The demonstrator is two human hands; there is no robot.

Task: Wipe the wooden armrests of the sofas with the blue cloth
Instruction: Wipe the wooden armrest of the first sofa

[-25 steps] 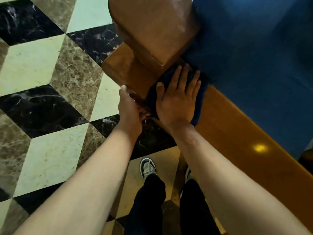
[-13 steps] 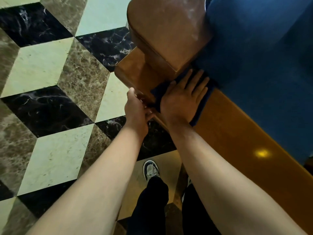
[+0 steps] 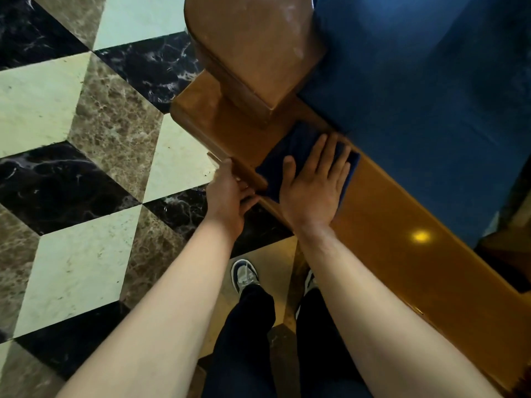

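Note:
A dark blue cloth (image 3: 290, 156) lies flat on the glossy wooden armrest (image 3: 402, 248), which runs from the centre to the lower right. My right hand (image 3: 314, 182) presses flat on the cloth with fingers spread, close to the raised wooden block (image 3: 253, 53) at the armrest's far end. My left hand (image 3: 230, 193) grips the armrest's outer edge just left of the cloth, fingers curled under the edge. The blue sofa cushion (image 3: 425, 96) lies right of the armrest.
A marble floor (image 3: 80, 133) in black, brown and cream diamond tiles fills the left side. My two shoes (image 3: 245, 275) and dark trousers stand below, beside the armrest. A ceiling light glints on the wood (image 3: 421, 236).
My right hand and the cloth have slid slightly along the armrest, away from the raised block toward me. The left hand keeps its hold on the edge.

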